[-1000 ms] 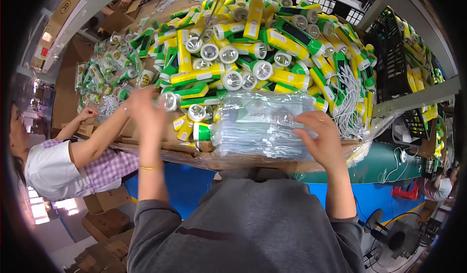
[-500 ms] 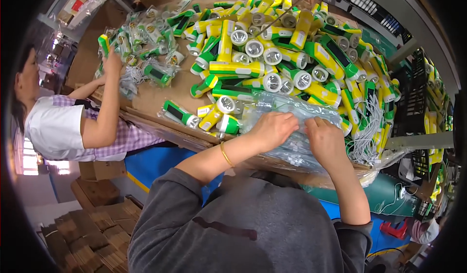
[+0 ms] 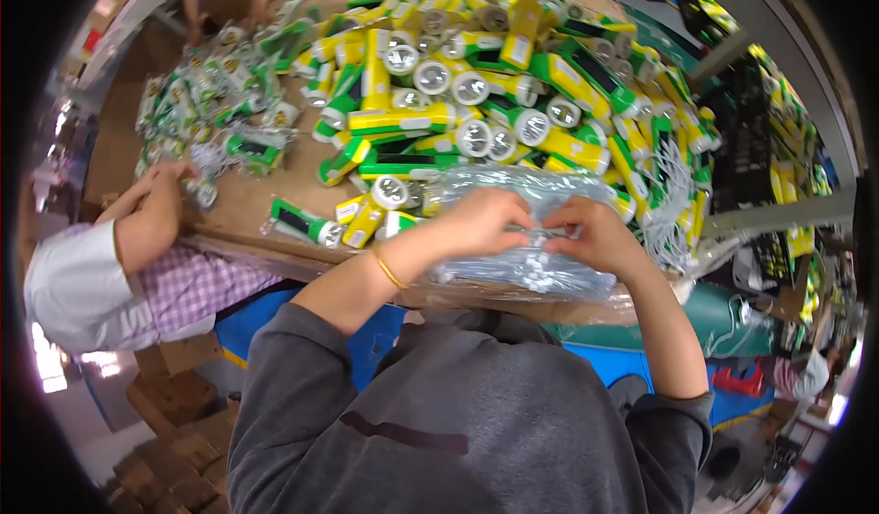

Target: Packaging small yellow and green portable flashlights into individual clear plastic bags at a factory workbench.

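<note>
Both my hands are over a stack of clear plastic bags at the near edge of the table. My left hand, with a gold bangle on its wrist, pinches the plastic between thumb and fingers. Close beside it on the right, my right hand is likewise pinched on the plastic, fingertips facing the left ones. Just beyond the bags lies a big heap of yellow and green flashlights with clear round lenses. A bundle of white cords rests on the heap's right side.
Bagged flashlights pile up on the left of the cardboard-covered table. A co-worker in a checked purple apron works there. Other people's hands show at the far edge. Black crates stand to the right.
My hands have come nearer each other, fingertips now almost meeting over the bags. The co-worker's raised hand with a flashlight has come down to the table. The whole view has shifted slightly.
</note>
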{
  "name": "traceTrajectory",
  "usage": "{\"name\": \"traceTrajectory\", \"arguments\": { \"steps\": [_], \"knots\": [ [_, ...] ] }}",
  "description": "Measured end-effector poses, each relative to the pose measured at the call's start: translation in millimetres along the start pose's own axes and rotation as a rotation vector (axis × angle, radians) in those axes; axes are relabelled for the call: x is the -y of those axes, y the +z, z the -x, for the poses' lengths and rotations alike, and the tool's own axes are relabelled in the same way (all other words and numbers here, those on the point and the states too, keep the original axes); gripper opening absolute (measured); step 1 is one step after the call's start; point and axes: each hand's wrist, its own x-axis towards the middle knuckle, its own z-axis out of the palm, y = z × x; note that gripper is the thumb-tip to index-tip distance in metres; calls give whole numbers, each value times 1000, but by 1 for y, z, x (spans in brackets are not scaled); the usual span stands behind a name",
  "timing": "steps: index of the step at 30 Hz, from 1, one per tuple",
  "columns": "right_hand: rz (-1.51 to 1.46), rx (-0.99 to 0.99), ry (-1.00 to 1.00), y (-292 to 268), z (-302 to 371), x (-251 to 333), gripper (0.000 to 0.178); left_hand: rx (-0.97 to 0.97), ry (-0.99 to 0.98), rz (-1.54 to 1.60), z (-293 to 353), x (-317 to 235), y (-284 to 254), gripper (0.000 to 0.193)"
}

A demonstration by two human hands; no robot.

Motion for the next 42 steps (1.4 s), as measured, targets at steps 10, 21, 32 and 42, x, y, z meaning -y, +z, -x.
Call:
{"name": "traceTrajectory", "arguments": {
  "steps": [10,21,32,42],
  "knots": [
    [79,-71,72,9,-3,7,17,-63,-137,305,-16,17,12,14],
    [38,139,43,1,-24,-12,15,-199,-29,-446,4,-4,20,13],
    [654,-487,-525,-2,-10,-1,8,-365,-65,-312,-20,-32,-4,10],
    [544,-576,-237,-46,59,-11,7,-414,-23,-257,-24,-57,9,13]
  ]
}}
